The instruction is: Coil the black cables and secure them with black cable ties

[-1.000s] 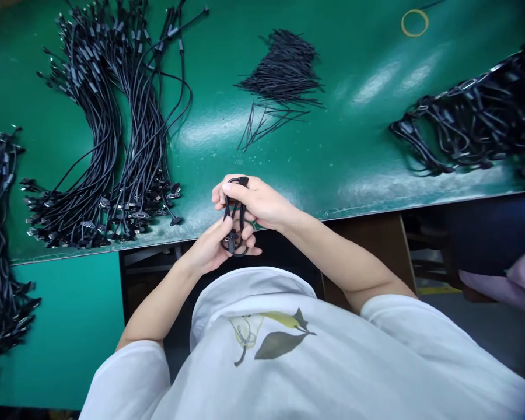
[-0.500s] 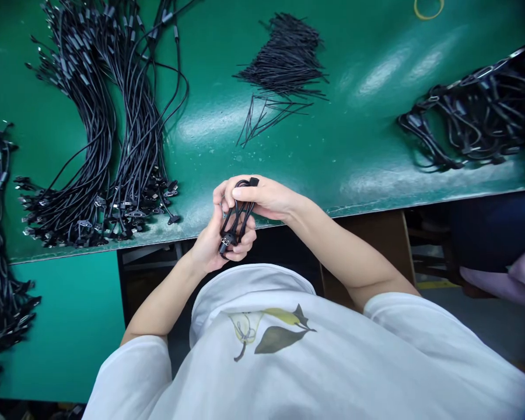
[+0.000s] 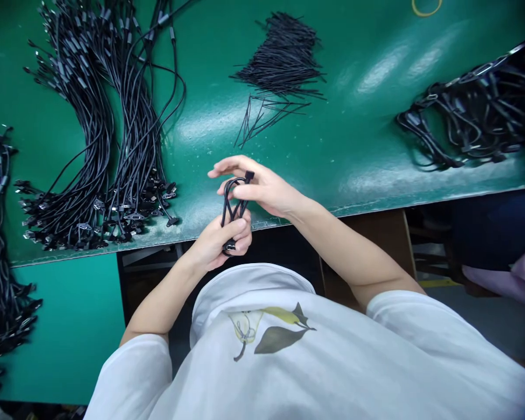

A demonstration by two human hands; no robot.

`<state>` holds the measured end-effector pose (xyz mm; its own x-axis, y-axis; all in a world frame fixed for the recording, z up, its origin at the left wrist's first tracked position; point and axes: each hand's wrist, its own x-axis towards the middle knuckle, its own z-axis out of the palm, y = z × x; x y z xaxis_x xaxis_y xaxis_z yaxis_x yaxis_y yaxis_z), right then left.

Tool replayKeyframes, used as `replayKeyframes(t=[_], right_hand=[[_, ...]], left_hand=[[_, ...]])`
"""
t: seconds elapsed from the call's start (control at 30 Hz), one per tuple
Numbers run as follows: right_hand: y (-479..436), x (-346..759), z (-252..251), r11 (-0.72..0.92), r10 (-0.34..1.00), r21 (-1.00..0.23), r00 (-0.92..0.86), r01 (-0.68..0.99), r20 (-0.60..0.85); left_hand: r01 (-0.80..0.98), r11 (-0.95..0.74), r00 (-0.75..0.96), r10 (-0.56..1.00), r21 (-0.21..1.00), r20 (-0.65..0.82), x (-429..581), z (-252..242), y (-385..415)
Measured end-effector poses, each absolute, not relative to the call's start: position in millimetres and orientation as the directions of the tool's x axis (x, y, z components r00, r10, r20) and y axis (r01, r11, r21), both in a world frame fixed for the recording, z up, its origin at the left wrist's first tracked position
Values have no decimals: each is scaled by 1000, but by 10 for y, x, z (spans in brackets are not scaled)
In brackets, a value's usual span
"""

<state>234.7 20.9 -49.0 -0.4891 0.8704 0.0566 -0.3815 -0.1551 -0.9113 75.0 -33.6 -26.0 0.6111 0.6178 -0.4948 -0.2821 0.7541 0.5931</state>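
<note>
A black cable (image 3: 226,201) is folded into loops in front of my body, at the table's front edge. My left hand (image 3: 213,240) is closed around the lower part of the loops, its thumb pressed across them. One connector shows below that thumb, and another dark connector end sticks up at the top of the loops. My right hand (image 3: 269,188) is just above and to the right, its fingers stretched out and apart. Its thumb lies by the upper loops; whether it touches them I cannot tell.
Long bundles of black cables (image 3: 133,140) lie on the green table (image 3: 345,134) at the left. A pile of short black ties (image 3: 284,58) is at the back middle. Coiled cables (image 3: 476,116) are heaped at the right, and a yellow ring (image 3: 426,13) lies behind them.
My right hand's fingers have spread and lifted away from the loops. My left thumb has come down across the cable, and the lower connector has turned.
</note>
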Motion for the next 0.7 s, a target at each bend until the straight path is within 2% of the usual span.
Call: replayKeyframes(t=[0.1, 0.23, 0.33, 0.47, 0.57, 0.7], right_hand=[[99, 2292, -456, -197, 892, -906, -452, -375, -7], [14, 2234, -410, -292, 826, -933, -547, -208, -137], [18, 2207, -389, -279, 870, -945, -462, -171, -173], [55, 2199, -412, -220, 922, -965, -355, -145, -157], [103, 2276, -406, -256, 895, -958, -406, -131, -184], [167, 2499, -264, -387, 768, -903, -608, -188, -202]], left_hand=[[-283, 749, 598, 627, 599, -500, 772, -238, -305], [-273, 747, 590, 628, 606, -508, 842, -262, -317], [-304, 722, 567, 662, 622, -491, 875, -261, -352], [-298, 753, 569, 634, 587, -524, 879, -211, -381], [-277, 776, 592, 602, 566, -535, 851, -165, -377], [-196, 797, 640, 546, 572, -541, 749, -129, -357]])
